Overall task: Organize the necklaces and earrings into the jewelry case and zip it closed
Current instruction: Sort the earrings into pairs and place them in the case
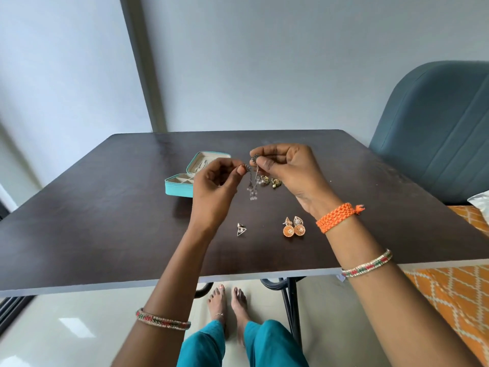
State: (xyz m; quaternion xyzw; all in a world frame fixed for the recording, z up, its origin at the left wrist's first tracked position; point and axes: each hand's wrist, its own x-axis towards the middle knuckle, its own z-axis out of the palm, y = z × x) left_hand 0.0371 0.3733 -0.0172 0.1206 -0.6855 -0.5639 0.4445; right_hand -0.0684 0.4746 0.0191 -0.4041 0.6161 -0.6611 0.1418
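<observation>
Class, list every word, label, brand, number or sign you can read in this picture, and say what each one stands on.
None: no readable text shows anywhere.
The case bears no visible brand or label.
The earrings on the table carry patterns only, no letters.
The bangles and orange wristband show only woven and beaded patterns.

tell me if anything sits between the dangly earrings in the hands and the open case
Nothing visible does. The left hand and right hand pinch the dangly earrings above the table; the open case lies just to their left, partly behind the left hand, with bare tabletop around it.
</observation>
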